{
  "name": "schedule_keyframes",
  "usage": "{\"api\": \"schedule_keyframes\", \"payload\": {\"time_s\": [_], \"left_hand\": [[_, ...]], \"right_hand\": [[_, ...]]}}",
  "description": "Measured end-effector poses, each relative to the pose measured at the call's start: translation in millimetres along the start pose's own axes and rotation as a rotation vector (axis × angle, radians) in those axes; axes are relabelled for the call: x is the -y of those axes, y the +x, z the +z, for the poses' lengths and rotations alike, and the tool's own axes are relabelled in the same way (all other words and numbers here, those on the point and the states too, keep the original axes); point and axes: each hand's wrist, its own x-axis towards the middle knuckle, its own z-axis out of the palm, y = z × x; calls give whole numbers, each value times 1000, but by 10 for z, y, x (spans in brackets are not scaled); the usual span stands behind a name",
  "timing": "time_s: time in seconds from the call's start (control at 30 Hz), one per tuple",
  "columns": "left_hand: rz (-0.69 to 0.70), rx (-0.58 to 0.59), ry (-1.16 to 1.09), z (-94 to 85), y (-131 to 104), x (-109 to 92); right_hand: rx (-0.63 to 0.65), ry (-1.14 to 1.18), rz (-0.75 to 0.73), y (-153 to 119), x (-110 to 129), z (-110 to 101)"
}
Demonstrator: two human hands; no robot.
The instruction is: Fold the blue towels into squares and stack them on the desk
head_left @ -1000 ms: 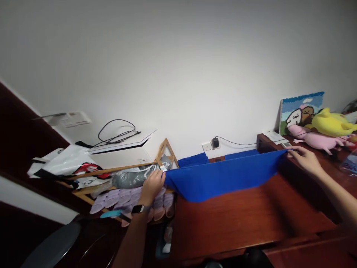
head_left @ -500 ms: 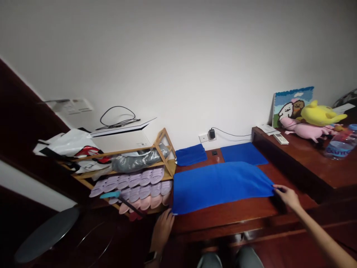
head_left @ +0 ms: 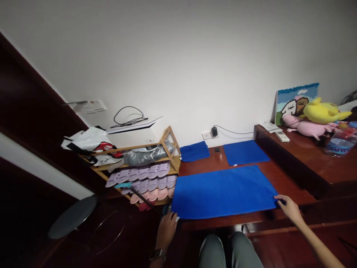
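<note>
A blue cloth (head_left: 223,191) lies spread out nearly flat on the brown wooden desk (head_left: 200,169), its near edge close to the front of the desk. My left hand (head_left: 167,225) is closed on its near left corner, where a small white tag shows by the fingers. At the near right corner my right hand (head_left: 287,206) pinches the cloth between thumb and fingers. Behind it lie two more blue cloths: a smaller folded one (head_left: 194,151) at the back left and a flat rectangular one (head_left: 245,152) at the back right.
On the left stands a wooden rack (head_left: 174,149) of lilac and pink slippers, with bags and a white box on top. A round dark stool (head_left: 74,216) is at lower left. Plush toys (head_left: 308,126), a remote (head_left: 282,136) and a bottle (head_left: 340,143) sit on the raised right surface.
The cloth has come down and toward me; its raised, bowed right part now lies flat. Both hands, still on its corners, moved slightly nearer. The view has shifted a little.
</note>
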Motion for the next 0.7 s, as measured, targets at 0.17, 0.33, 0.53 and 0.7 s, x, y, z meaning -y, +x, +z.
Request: {"api": "schedule_keyframes", "payload": {"time_s": [0.17,0.33,0.53,0.7], "left_hand": [[41,-89,-13,26,-116,65],[21,-185,-98,63,465,65],[19,-28,-69,389,1663,-123],[-72,104,-29,802,1863,89]], "right_hand": [[42,-299,-72,-151,-45,-94],[-2,-550,-287,94,482,103],[301,-471,-412,847,1300,1068],[421,-543,-262,1163,1106,1442]]}}
